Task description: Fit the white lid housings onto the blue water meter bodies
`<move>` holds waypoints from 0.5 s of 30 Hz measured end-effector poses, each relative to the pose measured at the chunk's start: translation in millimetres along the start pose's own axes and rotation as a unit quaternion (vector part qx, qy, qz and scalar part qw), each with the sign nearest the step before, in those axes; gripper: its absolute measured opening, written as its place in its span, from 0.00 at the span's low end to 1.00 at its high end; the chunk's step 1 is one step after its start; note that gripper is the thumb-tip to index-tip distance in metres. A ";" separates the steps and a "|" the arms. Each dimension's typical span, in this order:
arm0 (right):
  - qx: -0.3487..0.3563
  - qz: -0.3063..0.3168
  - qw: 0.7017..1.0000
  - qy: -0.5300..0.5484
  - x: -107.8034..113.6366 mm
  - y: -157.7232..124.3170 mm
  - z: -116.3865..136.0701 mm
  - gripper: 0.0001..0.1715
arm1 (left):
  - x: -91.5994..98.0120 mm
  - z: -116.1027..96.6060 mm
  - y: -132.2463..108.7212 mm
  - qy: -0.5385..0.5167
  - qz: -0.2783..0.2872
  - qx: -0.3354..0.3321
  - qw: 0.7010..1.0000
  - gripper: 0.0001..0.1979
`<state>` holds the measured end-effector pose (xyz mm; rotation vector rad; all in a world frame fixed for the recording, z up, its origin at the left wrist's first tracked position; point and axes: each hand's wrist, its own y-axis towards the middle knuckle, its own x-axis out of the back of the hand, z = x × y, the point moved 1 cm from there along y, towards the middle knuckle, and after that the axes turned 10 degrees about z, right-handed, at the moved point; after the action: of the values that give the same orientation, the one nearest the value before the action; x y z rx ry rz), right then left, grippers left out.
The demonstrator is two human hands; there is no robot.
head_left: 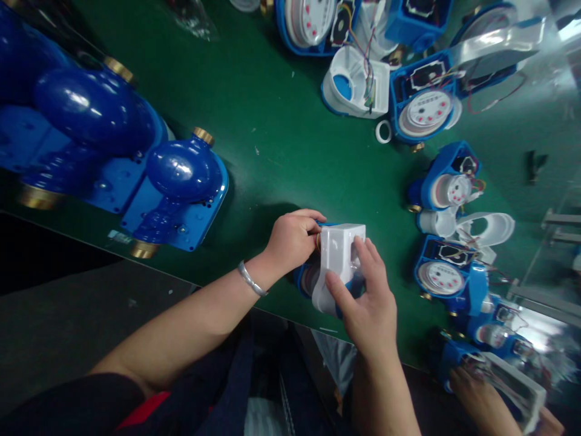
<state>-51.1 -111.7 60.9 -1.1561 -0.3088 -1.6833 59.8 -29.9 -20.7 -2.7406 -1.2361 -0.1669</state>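
Observation:
A white plastic cover [334,257] is gripped between the thumb and fingers of my right hand [370,297]. Tilted, it sits over a blue water meter [301,277] near the table's front edge and hides most of it. My left hand [293,242], with a metal bangle at the wrist, is at the meter's left side, its fingers curled together against the cover's edge. Thin coloured wires [318,243] show by those fingertips. What the left fingers pinch is hidden.
Finished-looking blue meters [184,169] lie face down at left. Opened meters [426,112] with loose wires line the right side, beside white covers [356,82] and a white ring [384,131]. A co-worker's hand [476,387] handles a pale frame at lower right.

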 end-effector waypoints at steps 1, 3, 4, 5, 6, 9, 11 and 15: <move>-0.001 -0.001 1.000 -0.006 -1.0 1.1 -0.2 0.35 | -0.5 -0.4 1.0 0.014 0.004 -0.005 1.000 0.07; -0.006 0.001 1.000 -0.012 -2.9 3.1 -1.3 0.35 | -0.5 -1.0 3.3 0.034 0.018 -0.010 0.999 0.07; -0.008 0.001 1.000 -0.015 -3.8 3.9 -2.1 0.35 | 0.4 -1.2 4.6 0.040 0.032 -0.012 0.999 0.07; -0.011 -0.001 1.000 -0.018 -4.7 4.5 -2.8 0.35 | 2.1 -1.3 6.1 0.045 0.054 -0.016 0.997 0.08; -0.013 -0.002 1.000 -0.019 -5.6 4.9 -3.5 0.35 | 4.7 -1.5 7.7 0.048 0.081 -0.022 0.995 0.08; -0.016 -0.009 1.000 -0.020 -8.5 4.8 -4.6 0.35 | 17.9 -2.2 12.6 0.044 0.187 -0.054 0.980 0.09; -0.010 -0.023 1.000 -0.017 -10.0 3.7 -4.2 0.35 | 29.1 -2.6 14.6 0.035 0.253 -0.081 0.963 0.11; -0.011 -0.032 0.999 -0.016 -11.8 0.9 -1.0 0.35 | 44.5 -1.2 13.8 0.018 0.322 -0.107 0.941 0.13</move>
<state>-50.7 -105.8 50.6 -1.2014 -0.3507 -1.7284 99.4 -6.4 -13.7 -3.1385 -0.2715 -0.2894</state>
